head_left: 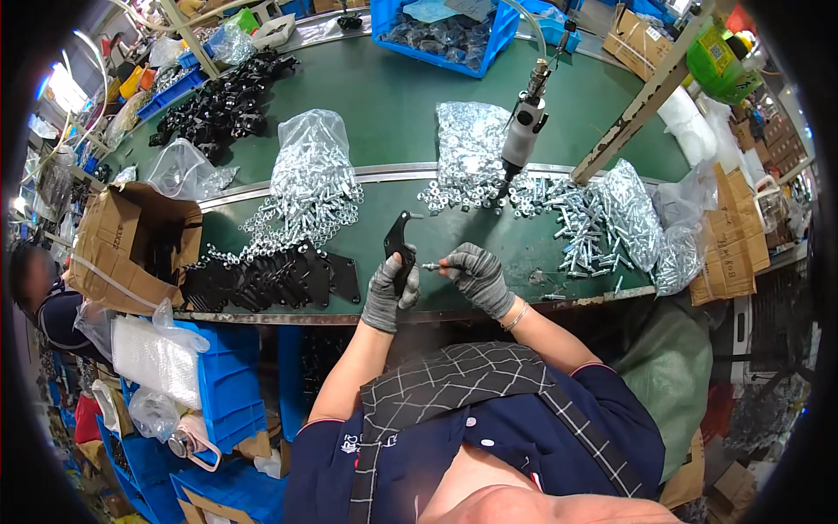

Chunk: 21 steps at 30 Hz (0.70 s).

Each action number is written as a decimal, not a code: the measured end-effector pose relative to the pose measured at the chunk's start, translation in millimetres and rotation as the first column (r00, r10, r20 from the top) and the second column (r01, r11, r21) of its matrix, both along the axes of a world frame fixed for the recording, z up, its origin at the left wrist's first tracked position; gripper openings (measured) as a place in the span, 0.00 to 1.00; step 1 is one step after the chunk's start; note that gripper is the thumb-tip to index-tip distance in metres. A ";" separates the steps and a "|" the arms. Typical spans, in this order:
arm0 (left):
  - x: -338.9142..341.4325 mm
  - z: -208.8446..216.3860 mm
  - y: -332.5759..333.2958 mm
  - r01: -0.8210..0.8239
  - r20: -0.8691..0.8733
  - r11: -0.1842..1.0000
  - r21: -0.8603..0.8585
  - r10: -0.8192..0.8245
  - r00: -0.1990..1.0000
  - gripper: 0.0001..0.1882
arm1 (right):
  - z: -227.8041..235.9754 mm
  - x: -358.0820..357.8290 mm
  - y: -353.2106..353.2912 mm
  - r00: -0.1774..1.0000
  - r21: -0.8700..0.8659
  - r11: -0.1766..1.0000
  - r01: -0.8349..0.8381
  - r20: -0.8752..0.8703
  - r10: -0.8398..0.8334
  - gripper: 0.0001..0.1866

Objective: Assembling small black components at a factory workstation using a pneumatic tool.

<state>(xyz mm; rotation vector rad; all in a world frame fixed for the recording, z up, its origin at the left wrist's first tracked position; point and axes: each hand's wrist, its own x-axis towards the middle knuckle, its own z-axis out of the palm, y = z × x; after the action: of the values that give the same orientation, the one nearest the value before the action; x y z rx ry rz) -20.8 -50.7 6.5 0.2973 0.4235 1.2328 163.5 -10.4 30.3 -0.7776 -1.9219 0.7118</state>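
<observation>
In a grey knitted glove, my left hand [382, 301] is closed around a flat black metal bracket [398, 234] held up at the bench's front edge. A silver bolt [415, 216] sticks out sideways from the bracket's upper end. My right hand [478, 278], gloved the same way, pinches a small silver bolt [430, 266] close to the bracket's lower part; whether the two touch I cannot tell. Black brackets [271, 279] stand in a row left of my left hand. Above my right hand hangs a pneumatic screwdriver [522, 131], its tip over loose nuts [519, 199].
Bags of small silver hardware [314, 157] spill onto the green bench [393, 96]. More bolts [585, 236] lie at the right. A black parts pile [223, 105], a blue bin [441, 39] and a cardboard box [131, 240] surround this. A rusty post [642, 100] rises at right. Another person [61, 306] is at far left.
</observation>
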 end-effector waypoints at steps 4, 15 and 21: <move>-1.7 -14.9 0.3 0.105 -0.237 0.993 -0.050 -0.114 0.965 0.18 | -3.6 -3.1 2.0 0.999 -0.016 0.999 0.037 0.004 -0.037 0.10; 22.9 -31.0 3.2 0.110 0.257 0.991 -0.070 -0.089 0.962 0.18 | 1.8 -1.9 8.4 0.970 0.363 0.929 0.071 0.191 -0.149 0.07; 23.4 -32.9 5.7 0.111 0.291 0.993 -0.048 -0.093 0.952 0.19 | 13.6 -0.4 6.3 0.943 0.394 0.917 0.061 0.280 -0.183 0.07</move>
<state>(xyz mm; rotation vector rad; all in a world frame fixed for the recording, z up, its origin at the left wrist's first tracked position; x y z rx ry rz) 2.6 -45.0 -26.4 0.0804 0.1921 1.1374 163.1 -4.1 44.0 -0.7868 -2.1814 0.1254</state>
